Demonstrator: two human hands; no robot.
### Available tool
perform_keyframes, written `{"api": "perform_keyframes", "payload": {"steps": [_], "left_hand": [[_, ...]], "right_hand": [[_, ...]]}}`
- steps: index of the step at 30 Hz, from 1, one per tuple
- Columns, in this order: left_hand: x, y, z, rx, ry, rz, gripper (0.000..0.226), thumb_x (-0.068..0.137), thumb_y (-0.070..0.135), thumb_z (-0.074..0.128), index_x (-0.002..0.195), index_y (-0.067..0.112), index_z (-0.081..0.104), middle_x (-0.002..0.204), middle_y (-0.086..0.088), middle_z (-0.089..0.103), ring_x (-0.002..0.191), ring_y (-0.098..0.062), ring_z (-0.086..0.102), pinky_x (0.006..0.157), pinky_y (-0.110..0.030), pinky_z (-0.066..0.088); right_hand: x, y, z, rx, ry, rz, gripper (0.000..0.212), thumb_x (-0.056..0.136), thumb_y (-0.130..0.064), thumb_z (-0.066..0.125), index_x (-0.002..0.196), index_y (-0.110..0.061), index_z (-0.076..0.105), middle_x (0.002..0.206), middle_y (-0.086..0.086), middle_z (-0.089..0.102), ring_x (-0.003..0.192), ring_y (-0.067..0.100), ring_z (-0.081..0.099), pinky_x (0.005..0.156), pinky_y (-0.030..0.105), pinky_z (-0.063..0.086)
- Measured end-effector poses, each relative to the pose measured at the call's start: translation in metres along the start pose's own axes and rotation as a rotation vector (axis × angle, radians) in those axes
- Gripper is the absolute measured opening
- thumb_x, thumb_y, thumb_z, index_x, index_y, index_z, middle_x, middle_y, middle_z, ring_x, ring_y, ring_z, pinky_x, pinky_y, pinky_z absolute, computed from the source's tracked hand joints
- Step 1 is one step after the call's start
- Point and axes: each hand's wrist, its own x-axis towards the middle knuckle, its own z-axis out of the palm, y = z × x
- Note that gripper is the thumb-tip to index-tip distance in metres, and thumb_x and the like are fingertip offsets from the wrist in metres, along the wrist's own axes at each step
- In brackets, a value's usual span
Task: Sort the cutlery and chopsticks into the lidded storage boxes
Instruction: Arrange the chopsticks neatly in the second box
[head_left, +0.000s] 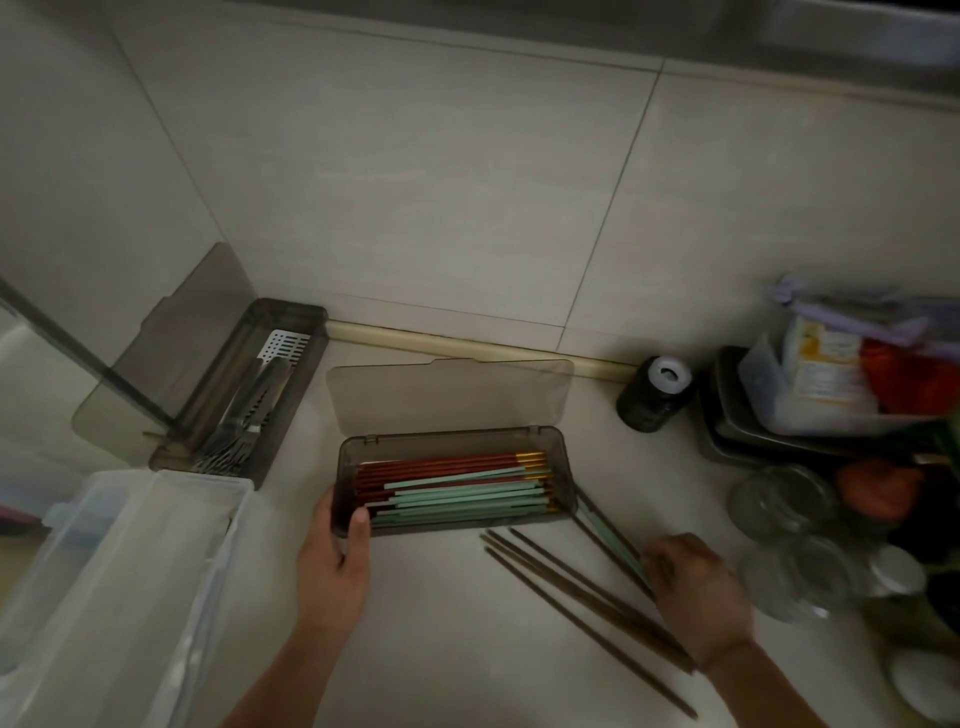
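**Left hand steadies the chopstick box, right hand on the loose chopsticks**

Far left of the left fingers, a clear plastic bin (119, 571) fills the near-left corner of the desk (441, 634). Its far edge sits just beside the cutlery box (244, 384), which stands angled against the wall with its lid (171, 343) tipped back and forks (234, 441) lying inside.

The left hand (332, 566) grips the left end of the chopstick box (452, 478): the thumb (359, 525) hooks over the near rim, while the other fingers wrap the end wall, mostly hidden. The box's lid (449, 395) stands open toward the wall. Inside, red chopsticks (436, 465) lie toward the far wall and green chopsticks (457, 496) toward the near one, all lengthwise.

Between the two hands bare desk lies open along the near edge of the box. Brown chopsticks (571, 603) fan across the desk from just below the box's right half toward the right wrist.

The right hand (696, 592) rests on the desk with curled fingers closing on a green chopstick (610, 535) and some dark ones beside it, whose tips reach the box's right corner; how firm the pinch is cannot be told.

Right of those fingers room is tight: glass jars (789, 551) crowd close, with a dark bottle (654, 395) and a stacked metal tray (753, 436) beyond.
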Motion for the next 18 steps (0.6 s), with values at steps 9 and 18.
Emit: {"api": "perform_keyframes", "payload": {"steps": [9,18], "left_hand": [[-0.007,-0.002,0.003,0.031,0.053,-0.024,0.061,0.089,0.063,0.036,0.14,0.029,0.037,0.111,0.006,0.06,0.098,-0.012,0.058,0.084,-0.03,0.045],[-0.008,0.001,0.003,0.014,0.036,-0.023,0.06,0.09,0.06,0.036,0.139,0.027,0.039,0.113,0.005,0.061,0.1,-0.011,0.059,0.087,-0.028,0.044]], "right_hand": [[-0.014,-0.006,-0.005,-0.206,-0.001,-0.175,0.014,0.068,-0.009,0.076,0.074,-0.019,0.068,0.079,0.001,0.062,0.062,0.023,0.061,0.037,0.03,0.046],[-0.017,-0.013,-0.01,-0.478,-0.099,-0.14,0.024,0.098,-0.034,0.036,0.104,-0.028,0.06,0.108,-0.01,0.054,0.09,0.009,0.056,0.059,0.021,0.045]]}}
